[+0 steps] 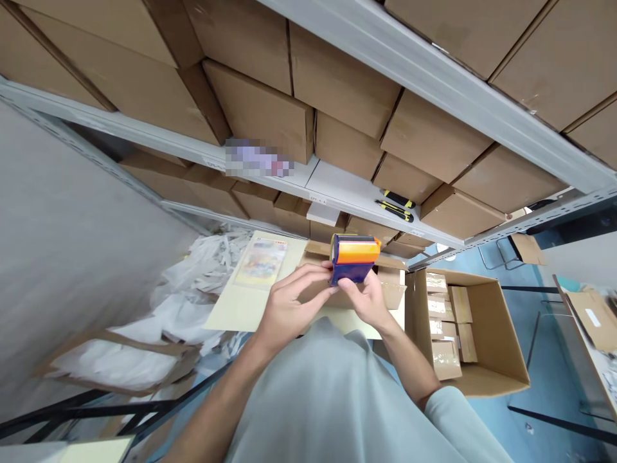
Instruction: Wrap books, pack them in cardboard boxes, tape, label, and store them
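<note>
Between both hands, above the pale table, is a small dark blue and orange box-shaped item (355, 260); its exact kind cannot be made out. My left hand (295, 299) pinches its left side with thumb and fingertips. My right hand (369, 299) grips the lower right, thumb across the blue face and the other fingers mostly hidden behind. Just beneath and behind them, partly covered, stands an open cardboard box (391, 289) with raised flaps. A colourful printed sheet (260, 262) lies to the left on the pale tabletop (231, 302).
A large carton (499, 328) with several small brown boxes (446, 363) stands at the right. Crumpled white paper (193, 276) is heaped at the left. Ahead, a metal shelf (347, 193) bears cardboard boxes, two yellow-black utility knives (396, 209) and a blurred-out purple item (260, 158).
</note>
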`<act>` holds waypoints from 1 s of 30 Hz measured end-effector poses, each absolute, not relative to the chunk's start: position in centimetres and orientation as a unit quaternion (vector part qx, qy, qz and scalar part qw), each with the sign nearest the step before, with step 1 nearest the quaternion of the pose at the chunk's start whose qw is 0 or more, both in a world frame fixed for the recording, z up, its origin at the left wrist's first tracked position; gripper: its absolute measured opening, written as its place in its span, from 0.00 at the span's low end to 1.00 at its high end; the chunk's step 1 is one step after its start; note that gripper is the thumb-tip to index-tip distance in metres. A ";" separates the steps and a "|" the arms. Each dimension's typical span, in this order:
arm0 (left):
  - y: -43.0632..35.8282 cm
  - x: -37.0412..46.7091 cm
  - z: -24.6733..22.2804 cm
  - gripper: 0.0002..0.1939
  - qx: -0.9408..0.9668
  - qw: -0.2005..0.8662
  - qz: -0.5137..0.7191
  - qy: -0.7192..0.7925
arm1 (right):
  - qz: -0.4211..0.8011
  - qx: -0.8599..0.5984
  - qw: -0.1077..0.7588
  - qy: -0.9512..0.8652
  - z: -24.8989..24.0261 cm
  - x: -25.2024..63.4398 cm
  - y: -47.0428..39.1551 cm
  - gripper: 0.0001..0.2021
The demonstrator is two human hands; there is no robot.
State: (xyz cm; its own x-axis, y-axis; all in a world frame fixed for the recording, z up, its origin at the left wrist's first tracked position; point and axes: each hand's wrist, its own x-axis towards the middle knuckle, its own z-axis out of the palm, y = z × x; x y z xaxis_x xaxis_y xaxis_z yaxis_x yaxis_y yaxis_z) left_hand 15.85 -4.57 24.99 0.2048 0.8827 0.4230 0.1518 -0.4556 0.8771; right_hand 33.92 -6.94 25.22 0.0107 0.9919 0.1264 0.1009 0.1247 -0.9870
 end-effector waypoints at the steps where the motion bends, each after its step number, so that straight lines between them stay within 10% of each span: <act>1: -4.5 15.3 25.8 0.11 0.686 0.363 0.506 0.376 | 0.428 -0.500 0.505 -0.558 25.0 34.2 -7.1 0.29; 4: -3.6 13.8 29.4 0.25 0.678 0.356 0.533 0.361 | 0.389 -0.506 0.479 -0.603 24.4 35.2 -7.8 0.27; 11: -0.4 13.2 36.4 0.11 0.767 0.340 0.434 0.328 | 0.293 -0.484 0.411 -0.715 24.7 37.4 -9.3 0.15; 30: -2.1 15.5 33.4 0.07 0.772 0.247 0.487 0.324 | 0.308 -0.494 0.234 -0.779 29.3 41.4 -9.9 0.15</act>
State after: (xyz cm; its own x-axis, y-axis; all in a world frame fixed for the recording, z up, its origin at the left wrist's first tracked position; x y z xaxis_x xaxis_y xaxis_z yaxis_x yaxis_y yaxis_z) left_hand 15.46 -2.12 33.41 0.3146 0.7419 0.5921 0.2602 -0.6673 0.6978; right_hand 41.42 -9.85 29.27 -0.4025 0.9134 0.0611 0.6250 0.3230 -0.7107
